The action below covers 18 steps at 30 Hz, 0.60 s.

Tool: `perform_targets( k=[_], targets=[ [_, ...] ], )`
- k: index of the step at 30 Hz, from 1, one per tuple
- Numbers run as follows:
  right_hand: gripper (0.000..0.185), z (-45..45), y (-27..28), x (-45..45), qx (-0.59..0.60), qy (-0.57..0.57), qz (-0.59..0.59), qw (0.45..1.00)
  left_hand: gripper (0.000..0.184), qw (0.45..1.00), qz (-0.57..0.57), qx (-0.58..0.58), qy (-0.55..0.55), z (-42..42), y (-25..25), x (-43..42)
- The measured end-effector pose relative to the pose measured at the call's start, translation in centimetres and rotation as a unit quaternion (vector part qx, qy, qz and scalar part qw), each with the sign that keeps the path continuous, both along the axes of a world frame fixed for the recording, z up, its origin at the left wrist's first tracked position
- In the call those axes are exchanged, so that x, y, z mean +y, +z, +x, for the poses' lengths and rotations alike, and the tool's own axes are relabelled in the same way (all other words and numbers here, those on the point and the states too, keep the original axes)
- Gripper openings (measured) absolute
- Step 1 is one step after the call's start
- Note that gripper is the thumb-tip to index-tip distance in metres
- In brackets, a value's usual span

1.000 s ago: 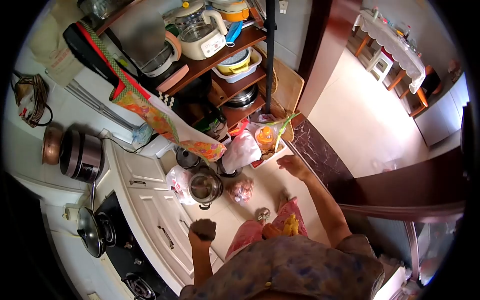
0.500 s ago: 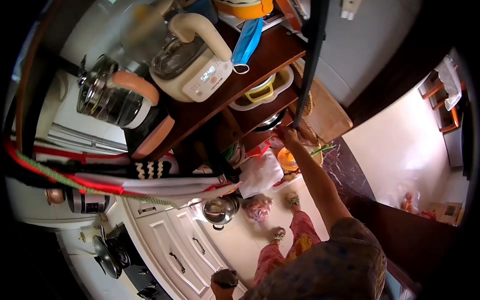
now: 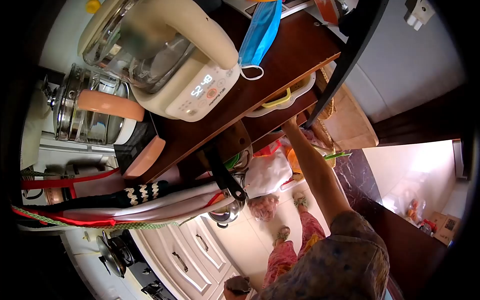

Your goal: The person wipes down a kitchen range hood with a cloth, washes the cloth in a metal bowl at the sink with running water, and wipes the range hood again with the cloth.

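Note:
At the lower edge, my left hand (image 3: 235,295) is closed around a dark grey-brown lump (image 3: 238,284) whose kind I cannot make out. My right arm stretches up to the wooden shelf unit, and my right hand (image 3: 290,123) reaches in at a lower shelf (image 3: 272,125). Its fingers are hidden by the shelf. Just above that hand is a white tray with a yellow handle (image 3: 277,99). A metal vessel beside the hand is mostly covered. Below hang a white plastic bag (image 3: 269,173) and an orange item (image 3: 292,161).
A cream electric kettle (image 3: 200,95), a glass pot with a pink handle (image 3: 95,107) and a blue mask (image 3: 260,35) are on the top. Cloths (image 3: 145,200) hang at left. A steel pot (image 3: 226,214) and a bag of pinkish items (image 3: 263,207) stand on the floor.
My view has come closer to the shelf top, so the kettle looks larger. My right hand has gone deeper under the shelf, and the metal vessel is now mostly hidden. My left hand keeps the dark lump.

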State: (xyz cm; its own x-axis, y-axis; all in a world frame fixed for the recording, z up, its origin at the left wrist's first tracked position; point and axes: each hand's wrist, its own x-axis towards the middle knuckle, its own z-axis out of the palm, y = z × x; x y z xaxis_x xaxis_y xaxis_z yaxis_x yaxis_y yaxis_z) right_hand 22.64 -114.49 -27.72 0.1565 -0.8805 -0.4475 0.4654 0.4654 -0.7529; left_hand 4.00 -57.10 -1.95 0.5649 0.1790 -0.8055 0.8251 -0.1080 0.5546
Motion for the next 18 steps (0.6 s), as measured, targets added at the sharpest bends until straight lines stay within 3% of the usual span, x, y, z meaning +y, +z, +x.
perform_targets(
  k=[7,12,18],
  targets=[
    [0.019,-0.8,-0.8,0.3,0.005,0.000,-0.008,1.000,0.025,0.990,-0.019,0.067,0.122,0.9,2.2,-2.4],
    [0.017,-2.6,-1.4,1.1,-0.008,0.013,0.003,1.000,0.027,0.996,-0.013,0.054,0.070,0.6,0.9,-1.2],
    [0.003,-5.0,1.1,2.6,-0.143,0.058,-0.012,0.988,0.029,0.999,-0.017,0.035,0.031,0.4,0.6,0.3]
  ],
)
